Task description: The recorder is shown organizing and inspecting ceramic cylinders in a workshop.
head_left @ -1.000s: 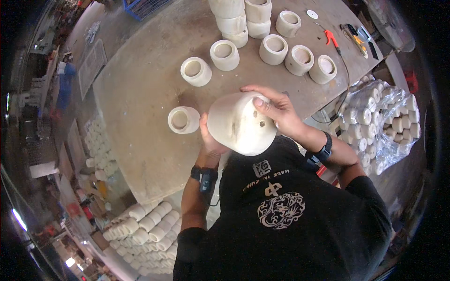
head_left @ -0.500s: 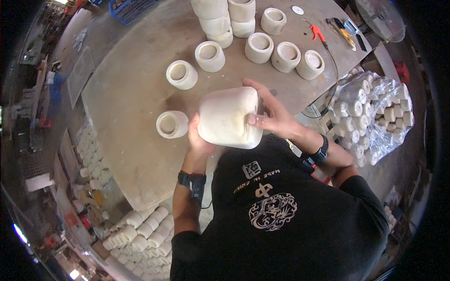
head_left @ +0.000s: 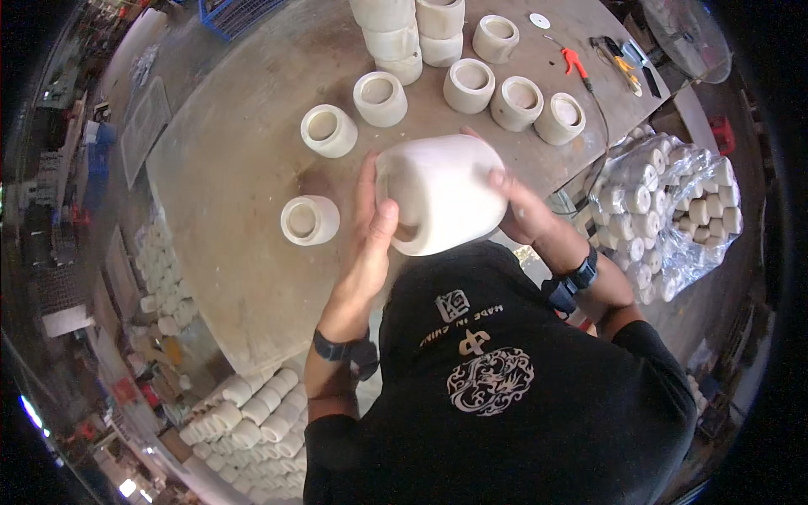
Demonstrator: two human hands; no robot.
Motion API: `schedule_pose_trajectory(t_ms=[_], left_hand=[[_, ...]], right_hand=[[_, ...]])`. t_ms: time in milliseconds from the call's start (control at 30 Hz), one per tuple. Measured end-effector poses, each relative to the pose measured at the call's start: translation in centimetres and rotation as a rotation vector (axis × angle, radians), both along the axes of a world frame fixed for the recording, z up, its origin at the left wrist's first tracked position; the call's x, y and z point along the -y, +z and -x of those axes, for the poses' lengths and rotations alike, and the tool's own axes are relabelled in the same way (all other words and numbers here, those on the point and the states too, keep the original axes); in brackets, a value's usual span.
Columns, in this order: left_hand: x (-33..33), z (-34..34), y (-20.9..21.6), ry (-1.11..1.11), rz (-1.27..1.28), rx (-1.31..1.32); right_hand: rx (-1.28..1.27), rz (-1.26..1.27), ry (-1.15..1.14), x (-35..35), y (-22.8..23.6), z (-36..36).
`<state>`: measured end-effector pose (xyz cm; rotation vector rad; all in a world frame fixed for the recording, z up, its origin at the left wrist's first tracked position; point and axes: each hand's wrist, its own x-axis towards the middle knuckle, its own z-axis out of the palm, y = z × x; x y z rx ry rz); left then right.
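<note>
A large off-white, rounded cylindrical ceramic-looking pot [head_left: 446, 194] is held up on its side in front of my chest, above the near edge of the table. My left hand [head_left: 370, 240] grips its left end, thumb over the rim of a shaded hollow there. At the other end my right hand [head_left: 526, 210] is closed on the wall, its fingers partly hidden behind the pot and slightly blurred. Closest to my left hand on the table stands a similar pot [head_left: 310, 220] with a sunken round top.
More such pots [head_left: 467, 86] stand spread across the brown table [head_left: 227, 168], some stacked [head_left: 391, 42] at the far side. An orange air blow gun [head_left: 574, 63] with a hose and other tools lie far right. Plastic-wrapped pots [head_left: 665, 210] are stacked right; more piles [head_left: 252, 412] sit lower left.
The pot has been turned in my hands, so its hollow end now shows at the left, and it has shifted slightly up and right. Both hands have changed their hold on it.
</note>
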<state>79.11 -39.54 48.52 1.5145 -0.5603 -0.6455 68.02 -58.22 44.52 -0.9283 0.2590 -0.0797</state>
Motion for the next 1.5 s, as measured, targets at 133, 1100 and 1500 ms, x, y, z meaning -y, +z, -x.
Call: schedule_pose_trajectory(t_ms=[133,1100,1500], left_hand=[[0.0,0.2,1.8,-0.082,-0.059,0.122],[0.3,0.8,-0.7,-0.193,0.036,0.179],[1.3,1.3,-0.7,-0.247,0.093,0.251]], right_hand=[[-0.04,-0.477,-0.069,1.2,-1.8,-0.3],[0.185,-0.676,-0.177,2.0,-2.8,0.6],[0.168,-0.834,-0.082,2.3,-5.3,1.1]])
